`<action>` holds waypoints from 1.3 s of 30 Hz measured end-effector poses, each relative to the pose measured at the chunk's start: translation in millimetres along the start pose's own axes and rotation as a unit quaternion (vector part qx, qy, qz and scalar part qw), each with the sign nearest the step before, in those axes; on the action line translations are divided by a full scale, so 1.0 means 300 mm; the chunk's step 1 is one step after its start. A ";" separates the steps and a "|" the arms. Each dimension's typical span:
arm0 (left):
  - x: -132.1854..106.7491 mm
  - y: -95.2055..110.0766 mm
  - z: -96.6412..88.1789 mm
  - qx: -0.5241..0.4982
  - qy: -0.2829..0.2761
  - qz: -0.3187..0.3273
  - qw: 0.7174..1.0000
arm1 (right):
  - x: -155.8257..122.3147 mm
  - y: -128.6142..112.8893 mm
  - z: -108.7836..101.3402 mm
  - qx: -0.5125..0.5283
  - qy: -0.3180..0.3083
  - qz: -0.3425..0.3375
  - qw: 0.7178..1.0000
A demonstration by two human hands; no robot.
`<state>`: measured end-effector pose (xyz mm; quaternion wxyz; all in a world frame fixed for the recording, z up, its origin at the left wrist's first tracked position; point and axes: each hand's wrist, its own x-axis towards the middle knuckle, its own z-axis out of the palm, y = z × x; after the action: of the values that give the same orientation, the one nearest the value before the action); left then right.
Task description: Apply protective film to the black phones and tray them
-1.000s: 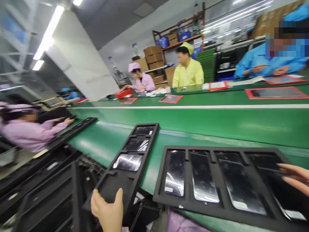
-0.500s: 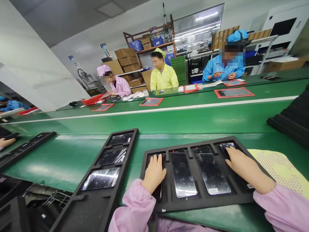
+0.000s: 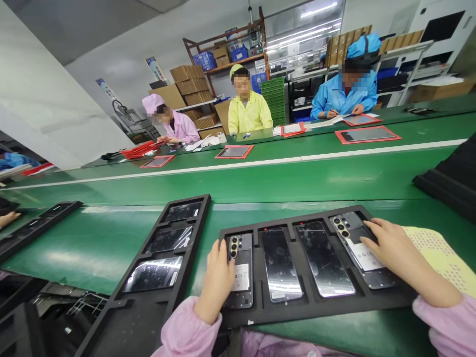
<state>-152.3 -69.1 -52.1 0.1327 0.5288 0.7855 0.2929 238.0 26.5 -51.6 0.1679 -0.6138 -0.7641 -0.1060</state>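
A black foam tray (image 3: 316, 310) lies in front of me on the green belt with several phones in its slots. My left hand (image 3: 217, 277) curls round the left edge of the leftmost phone (image 3: 241, 270), which lies back up with its camera lenses showing. My right hand (image 3: 394, 255) grips the right edge of the rightmost phone (image 3: 353, 243), also back up. The two middle phones (image 3: 280, 265) lie screen up between my hands.
A second black tray (image 3: 148, 307) with three screen-up phones lies to the left. A yellow perforated mat (image 3: 442, 250) is at the right and dark foam (image 3: 449, 178) is behind it. Co-workers sit across the belt (image 3: 297, 178) with red-framed trays (image 3: 234, 151). A hand (image 3: 7, 218) reaches in at far left.
My view swung right onto the near tray. Both hands came down on the outer phones, which now lie back up, with my hands at their outer edges.
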 end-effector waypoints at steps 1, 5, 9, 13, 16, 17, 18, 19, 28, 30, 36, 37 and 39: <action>-0.008 0.029 0.027 0.027 0.010 0.035 0.999 | 0.001 -0.040 0.004 0.003 -0.010 -0.019 1.000; -0.036 0.201 0.146 0.127 -0.115 0.134 0.976 | -0.008 -0.255 0.029 0.033 -0.082 -0.110 0.990; -0.062 0.337 0.244 0.225 -0.204 0.149 0.941 | -0.020 -0.435 0.061 0.040 -0.154 -0.117 0.980; -0.054 0.378 0.225 0.241 -0.224 0.141 0.934 | -0.007 -0.454 0.023 0.058 -0.187 -0.073 0.978; -0.024 0.356 0.139 0.219 -0.209 0.108 0.947 | 0.014 -0.370 -0.040 0.079 -0.196 -0.016 0.977; -0.014 0.336 0.109 0.203 -0.204 0.084 0.954 | 0.021 -0.330 -0.056 0.084 -0.199 0.008 0.976; -0.005 0.311 0.083 0.176 -0.200 0.055 0.962 | 0.027 -0.289 -0.067 0.090 -0.203 0.030 0.975; 0.001 0.283 0.063 0.137 -0.195 0.027 0.971 | 0.030 -0.251 -0.070 0.100 -0.206 0.046 0.972; -0.071 0.177 0.171 -0.131 -0.104 0.019 0.986 | -0.054 -0.238 0.012 0.221 -0.167 0.010 0.961; -0.117 0.162 0.185 -0.024 -0.038 0.133 0.990 | -0.097 -0.220 0.005 0.210 -0.140 -0.006 0.968; -0.262 0.076 0.176 0.137 -0.071 0.354 0.922 | -0.253 -0.013 -0.005 0.036 -0.025 0.068 0.997; -0.272 0.070 0.176 0.162 -0.071 0.376 0.910 | -0.274 0.014 -0.002 0.023 -0.024 0.097 0.995; -0.275 0.065 0.178 0.197 -0.054 0.418 0.885 | -0.307 0.047 0.002 0.028 -0.023 0.139 0.990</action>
<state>-76.4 -121.7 -91.1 -0.0666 0.8385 0.5246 0.1312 269.1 -53.2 -88.2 0.1808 -0.7115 -0.6775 -0.0459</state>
